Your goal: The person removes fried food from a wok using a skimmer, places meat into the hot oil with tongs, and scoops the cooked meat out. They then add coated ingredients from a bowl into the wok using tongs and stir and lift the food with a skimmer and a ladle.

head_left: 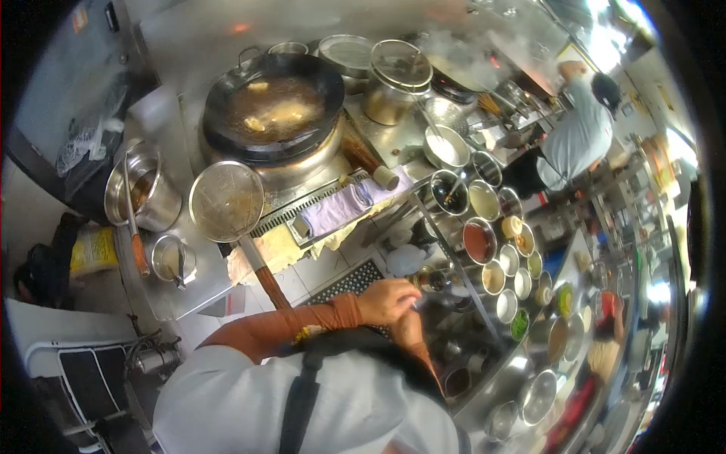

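Note:
My left hand (387,301) and my right hand (409,328) meet in front of my body, both with fingers curled closed. Whatever lies between them, if anything, is hidden. Just past the fingers shows a dark bottle (434,280); whether either hand touches it I cannot tell. Beside my left forearm, a round wire-mesh strainer (227,201) with a wooden handle (271,287) reaches from the counter toward me. Behind it a black wok (215,113) holds brown oil with a few pale golden pieces in it.
Left of the wok stand a steel pot (168,198) with a ladle and a small steel cup (164,261). A purple cloth (336,208) lies on the stove edge. Several sauce bowls, one red (479,240), fill the right side. Another person (578,136) works at the far right.

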A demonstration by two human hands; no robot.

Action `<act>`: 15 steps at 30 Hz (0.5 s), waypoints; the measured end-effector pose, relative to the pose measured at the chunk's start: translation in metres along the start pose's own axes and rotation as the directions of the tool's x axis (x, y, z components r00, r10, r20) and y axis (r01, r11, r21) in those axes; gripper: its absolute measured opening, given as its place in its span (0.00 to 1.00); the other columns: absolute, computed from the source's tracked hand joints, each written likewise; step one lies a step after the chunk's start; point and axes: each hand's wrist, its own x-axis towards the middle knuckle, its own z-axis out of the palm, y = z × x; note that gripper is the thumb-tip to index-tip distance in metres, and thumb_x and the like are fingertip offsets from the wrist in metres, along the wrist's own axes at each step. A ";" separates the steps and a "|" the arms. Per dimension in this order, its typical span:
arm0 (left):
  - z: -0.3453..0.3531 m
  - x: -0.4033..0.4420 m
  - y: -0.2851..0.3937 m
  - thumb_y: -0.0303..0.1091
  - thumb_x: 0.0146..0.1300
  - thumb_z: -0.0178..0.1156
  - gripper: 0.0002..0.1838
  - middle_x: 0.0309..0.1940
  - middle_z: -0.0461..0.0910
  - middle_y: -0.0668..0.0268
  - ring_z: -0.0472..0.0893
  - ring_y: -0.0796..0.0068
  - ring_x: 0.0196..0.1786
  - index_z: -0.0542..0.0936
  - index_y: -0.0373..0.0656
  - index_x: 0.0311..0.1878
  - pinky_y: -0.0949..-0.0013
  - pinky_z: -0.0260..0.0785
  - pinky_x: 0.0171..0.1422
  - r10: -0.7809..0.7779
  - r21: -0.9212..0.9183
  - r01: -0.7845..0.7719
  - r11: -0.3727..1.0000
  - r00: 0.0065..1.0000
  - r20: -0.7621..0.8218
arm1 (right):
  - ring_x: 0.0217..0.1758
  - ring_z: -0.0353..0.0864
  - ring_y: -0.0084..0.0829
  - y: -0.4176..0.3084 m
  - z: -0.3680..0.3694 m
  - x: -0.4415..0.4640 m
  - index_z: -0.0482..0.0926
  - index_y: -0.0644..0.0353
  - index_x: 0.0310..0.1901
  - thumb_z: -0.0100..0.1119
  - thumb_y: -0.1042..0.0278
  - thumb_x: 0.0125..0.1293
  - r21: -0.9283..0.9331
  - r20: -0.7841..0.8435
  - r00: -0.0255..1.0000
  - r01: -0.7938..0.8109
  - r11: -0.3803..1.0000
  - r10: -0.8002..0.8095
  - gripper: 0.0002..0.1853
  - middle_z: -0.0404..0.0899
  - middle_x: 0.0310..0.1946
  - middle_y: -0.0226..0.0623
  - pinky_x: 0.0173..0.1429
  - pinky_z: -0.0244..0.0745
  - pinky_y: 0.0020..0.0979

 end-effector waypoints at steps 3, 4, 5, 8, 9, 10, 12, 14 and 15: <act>-0.041 0.006 -0.023 0.28 0.62 0.57 0.08 0.39 0.82 0.55 0.82 0.56 0.43 0.80 0.37 0.42 0.62 0.74 0.47 -0.085 0.056 0.091 0.994 0.990 -0.108 | 0.33 0.84 0.35 -0.047 0.000 0.055 0.81 0.63 0.38 0.64 0.67 0.61 -0.095 0.155 0.988 0.041 0.995 -0.026 0.09 0.83 0.30 0.47 0.38 0.76 0.35; -0.047 0.004 -0.028 0.27 0.62 0.57 0.08 0.39 0.82 0.55 0.82 0.56 0.43 0.80 0.37 0.42 0.62 0.74 0.47 -0.110 0.059 0.120 0.991 0.982 -0.151 | 0.32 0.82 0.32 -0.039 0.006 0.068 0.81 0.63 0.38 0.64 0.67 0.61 -0.050 0.180 0.984 0.005 0.999 0.004 0.09 0.83 0.29 0.44 0.37 0.76 0.33; -0.050 0.001 -0.032 0.27 0.62 0.57 0.08 0.39 0.82 0.55 0.82 0.56 0.42 0.80 0.37 0.42 0.62 0.74 0.47 -0.137 0.057 0.150 0.987 0.971 -0.196 | 0.31 0.81 0.28 -0.031 0.008 0.080 0.81 0.64 0.39 0.65 0.67 0.60 -0.009 0.209 0.977 -0.035 0.999 0.036 0.10 0.83 0.28 0.42 0.37 0.75 0.32; -0.068 -0.003 -0.039 0.27 0.62 0.58 0.09 0.39 0.82 0.55 0.82 0.58 0.42 0.80 0.38 0.45 0.63 0.74 0.47 -0.245 0.056 0.274 0.960 0.920 -0.306 | 0.31 0.79 0.24 0.001 0.034 0.134 0.81 0.64 0.41 0.65 0.67 0.60 0.114 0.302 0.953 -0.061 0.992 0.024 0.10 0.82 0.26 0.34 0.37 0.75 0.29; -0.073 -0.006 -0.042 0.27 0.62 0.58 0.10 0.39 0.82 0.55 0.83 0.59 0.42 0.80 0.38 0.46 0.63 0.74 0.47 -0.281 0.052 0.317 0.947 0.897 -0.341 | 0.31 0.80 0.24 0.018 0.042 0.150 0.81 0.63 0.41 0.65 0.68 0.60 0.139 0.342 0.939 -0.079 0.987 0.027 0.10 0.82 0.26 0.33 0.37 0.75 0.29; -0.083 -0.012 -0.041 0.27 0.62 0.59 0.11 0.41 0.81 0.55 0.82 0.59 0.44 0.80 0.39 0.48 0.64 0.74 0.50 -0.390 0.012 0.431 0.902 0.829 -0.400 | 0.32 0.80 0.25 -0.014 0.032 0.168 0.81 0.64 0.43 0.65 0.65 0.61 0.156 0.449 0.888 -0.190 0.969 0.102 0.13 0.83 0.28 0.35 0.39 0.76 0.28; -0.105 -0.038 -0.043 0.28 0.59 0.58 0.13 0.44 0.80 0.50 0.78 0.50 0.50 0.78 0.37 0.48 0.55 0.70 0.57 -0.154 0.357 0.504 0.787 0.720 -0.676 | 0.28 0.76 0.21 0.000 0.037 0.212 0.82 0.66 0.41 0.63 0.64 0.63 0.121 0.474 0.881 -0.084 0.989 0.017 0.13 0.81 0.26 0.33 0.34 0.73 0.25; -0.128 -0.076 -0.036 0.29 0.57 0.60 0.21 0.48 0.77 0.47 0.74 0.46 0.55 0.73 0.36 0.55 0.53 0.64 0.65 -0.020 0.433 0.764 0.478 0.503 -0.864 | 0.25 0.75 0.19 0.007 0.051 0.253 0.82 0.67 0.39 0.62 0.63 0.64 0.143 0.552 0.833 -0.045 0.989 -0.041 0.13 0.79 0.24 0.32 0.30 0.72 0.23; -0.128 -0.102 -0.039 0.29 0.57 0.60 0.22 0.48 0.77 0.47 0.76 0.47 0.53 0.72 0.36 0.56 0.54 0.66 0.62 -0.049 0.355 0.849 0.392 0.404 -0.913 | 0.25 0.75 0.19 0.012 0.053 0.275 0.82 0.66 0.38 0.62 0.63 0.64 0.151 0.599 0.800 -0.070 0.986 -0.035 0.12 0.79 0.23 0.32 0.30 0.72 0.23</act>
